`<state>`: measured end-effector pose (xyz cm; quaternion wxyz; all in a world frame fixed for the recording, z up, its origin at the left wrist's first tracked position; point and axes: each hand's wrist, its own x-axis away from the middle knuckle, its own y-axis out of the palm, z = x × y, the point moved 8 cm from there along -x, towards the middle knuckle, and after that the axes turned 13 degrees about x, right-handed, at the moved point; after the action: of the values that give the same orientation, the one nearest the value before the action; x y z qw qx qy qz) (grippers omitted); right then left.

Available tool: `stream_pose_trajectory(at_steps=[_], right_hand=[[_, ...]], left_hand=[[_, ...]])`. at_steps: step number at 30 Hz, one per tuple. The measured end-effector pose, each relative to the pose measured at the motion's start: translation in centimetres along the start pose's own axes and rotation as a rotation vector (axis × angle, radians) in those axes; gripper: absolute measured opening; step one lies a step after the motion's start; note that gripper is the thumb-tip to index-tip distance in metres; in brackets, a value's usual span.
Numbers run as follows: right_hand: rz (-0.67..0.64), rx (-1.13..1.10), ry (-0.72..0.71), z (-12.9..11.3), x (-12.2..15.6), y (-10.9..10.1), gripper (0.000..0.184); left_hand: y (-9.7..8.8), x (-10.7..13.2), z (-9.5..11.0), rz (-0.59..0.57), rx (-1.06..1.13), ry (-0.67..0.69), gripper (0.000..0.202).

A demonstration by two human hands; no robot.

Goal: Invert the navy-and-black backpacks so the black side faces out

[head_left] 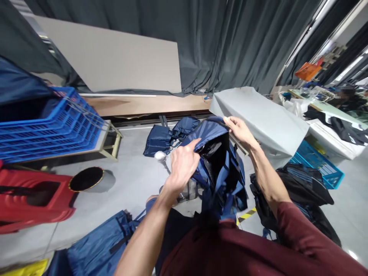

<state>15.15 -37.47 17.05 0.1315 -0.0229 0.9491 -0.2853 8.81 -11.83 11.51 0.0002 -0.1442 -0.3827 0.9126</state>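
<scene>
I hold a navy blue bag (221,172) up in front of me, its mouth open and a dark lining showing inside. My left hand (182,163) is closed on the near left edge of the opening. My right hand (240,130) pinches the far right rim of the opening. The bag's body and straps hang down toward my lap. A second navy bag (169,136) lies on the floor behind it, and more navy fabric (100,245) lies by my left knee.
Stacked blue crates (48,126) sit on a low bench at left, above a red plastic stool (31,199) and a round black disc (86,179). A grey-covered table (264,119) stands right, with a blue basket (319,165) and black bags (299,188) below. Another person sits far right.
</scene>
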Motion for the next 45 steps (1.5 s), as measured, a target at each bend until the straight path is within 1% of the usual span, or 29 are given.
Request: stream_pose_trajectory(at_steps=[1,3,4,5,6,7,8,10,11,12,13,14,16,17,18,20,22,24,26,28,30,31,33,35,36,38,40,42,45], right_hand=[[-0.066,-0.05,-0.008,1.0,1.4,1.3,0.072],[-0.209,-0.096,-0.032,2.9,5.3,4.7,0.093],[-0.251,-0.059,-0.048,3.9,7.4,6.5,0.103],[-0.247,0.024,-0.057,4.9,9.4,8.1,0.111],[-0.197,0.126,-0.049,6.1,11.0,9.4,0.112],[-0.113,0.219,-0.019,7.4,12.2,10.4,0.108],[-0.01,0.285,0.032,8.6,13.2,11.0,0.098],[0.216,0.316,0.157,10.9,14.1,11.1,0.076],[0.324,0.304,0.205,11.6,14.2,10.6,0.069],[0.421,0.297,0.218,11.8,14.1,9.8,0.065],[0.514,0.308,0.189,11.3,13.8,8.8,0.061],[0.603,0.339,0.124,10.3,13.5,7.6,0.057],[0.757,0.439,-0.072,7.1,12.9,5.2,0.05],[0.813,0.494,-0.173,5.2,12.7,4.3,0.046],[0.847,0.549,-0.269,3.4,12.4,3.6,0.042],[0.853,0.654,-0.463,0.0,11.5,3.1,0.037],[0.796,0.768,-0.645,-3.2,9.9,3.9,0.036],[0.702,0.877,-0.793,-6.0,7.5,6.1,0.035],[0.57,0.945,-0.92,-8.5,4.4,9.3,0.033],[0.402,0.954,-1.032,-10.8,1.3,13.4,0.034],[0.186,0.943,-1.086,-12.5,-1.7,17.9,0.038],[0.061,0.935,-1.09,-13.2,-3.1,20.1,0.038],[-0.185,0.912,-1.071,-14.3,-5.3,24.3,0.032],[-0.375,0.88,-1.035,-14.9,-7.2,27.8,0.028],[-0.439,0.86,-1.012,-15.1,-8.1,29.4,0.027],[-0.524,0.806,-0.97,-14.9,-10.2,32.3,0.028],[-0.579,0.741,-0.939,-13.7,-12.1,35.3,0.032],[-0.613,0.678,-0.891,-11.3,-13.9,38.1,0.036],[-0.611,0.565,-0.745,-6.0,-15.8,41.5,0.041]], left_hand=[[-0.4,0.4,-0.5,-0.026,-0.017,-0.022,0.064],[-0.9,1.6,-1.8,-0.069,-0.024,-0.069,0.067],[-1.0,2.2,-2.5,-0.085,-0.023,-0.099,0.069],[-1.0,2.9,-3.1,-0.098,-0.025,-0.125,0.071],[-0.9,3.5,-3.5,-0.11,-0.028,-0.141,0.071],[-0.7,4.1,-3.6,-0.123,-0.035,-0.146,0.071],[-0.3,4.7,-3.4,-0.135,-0.046,-0.141,0.07],[0.7,6.1,-2.3,-0.15,-0.083,-0.115,0.068],[1.2,6.9,-1.5,-0.155,-0.11,-0.104,0.067],[1.7,7.8,-0.8,-0.164,-0.134,-0.102,0.068],[2.0,8.7,-0.2,-0.179,-0.147,-0.108,0.07],[2.2,9.8,0.4,-0.198,-0.139,-0.112,0.073],[1.7,12.1,1.3,-0.212,-0.055,-0.098,0.083],[0.8,13.3,1.6,-0.19,0.008,-0.076,0.088],[-0.5,14.5,1.7,-0.148,0.071,-0.05,0.092],[-3.7,16.8,1.2,-0.033,0.176,-0.01,0.093],[-6.9,18.7,-0.4,0.087,0.246,-0.023,0.088],[-9.2,19.8,-2.9,0.156,0.297,-0.097,0.076],[-10.8,20.0,-6.5,0.207,0.323,-0.251,0.06],[-11.9,19.8,-10.4,0.248,0.344,-0.441,0.052],[-13.4,19.6,-14.0,0.329,0.361,-0.595,0.056],[-14.1,19.4,-15.6,0.363,0.371,-0.646,0.061],[-15.5,19.0,-18.5,0.429,0.379,-0.714,0.072],[-16.3,18.5,-21.3,0.44,0.377,-0.762,0.079],[-16.6,18.2,-22.6,0.44,0.371,-0.779,0.081],[-16.8,17.3,-25.2,0.449,0.337,-0.803,0.082],[-16.7,16.1,-27.5,0.474,0.282,-0.804,0.081],[-16.3,14.6,-29.5,0.515,0.214,-0.786,0.078],[-15.0,12.2,-32.2,0.571,0.125,-0.774,0.077]])
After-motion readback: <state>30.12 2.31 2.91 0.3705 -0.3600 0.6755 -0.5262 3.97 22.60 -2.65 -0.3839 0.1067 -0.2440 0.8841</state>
